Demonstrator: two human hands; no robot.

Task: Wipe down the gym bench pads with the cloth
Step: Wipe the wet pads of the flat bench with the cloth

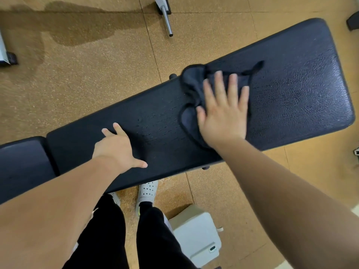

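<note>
Cloth [191, 82], dark, limp and light, lies bunched on the long bench pad [295, 90] right of centre, best driven under the flat, spread right hand [223, 115], while the open left hand [116, 150] braces lower left.

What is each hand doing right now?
Left hand: open, empty, resting on the long bench pad.
Right hand: open, flat, pressing the dark cloth onto it.
</note>
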